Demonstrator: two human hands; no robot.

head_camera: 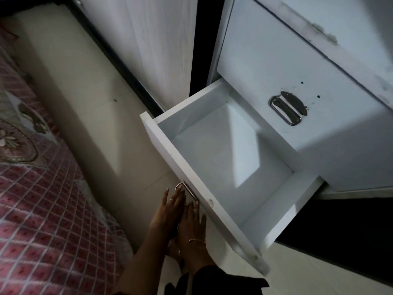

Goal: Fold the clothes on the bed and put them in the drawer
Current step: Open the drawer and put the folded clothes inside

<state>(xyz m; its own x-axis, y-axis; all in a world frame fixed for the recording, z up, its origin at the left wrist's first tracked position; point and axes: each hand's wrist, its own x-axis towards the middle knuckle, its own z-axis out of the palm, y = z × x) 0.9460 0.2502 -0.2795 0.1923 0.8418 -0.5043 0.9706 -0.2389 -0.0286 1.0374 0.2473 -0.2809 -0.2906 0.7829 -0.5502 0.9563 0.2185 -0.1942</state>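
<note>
The white drawer (192, 177) is pulled out of the cabinet, and its inside is bare. No clothes are in view. Both my hands are at the outer face of the drawer's front panel with their fingers straight. My left hand (170, 211) wears a ring, and its fingertips touch the small metal handle (187, 189). Just to its right, my right hand (192, 222), with a bracelet at the wrist, lies flat against the panel.
The bed (42, 209), under a pink quilted cover, fills the left side. A strip of pale tiled floor (95, 124) runs between bed and cabinet. Above the open drawer is a shut drawer with a metal handle (287, 109). A white wardrobe door (153, 39) stands behind.
</note>
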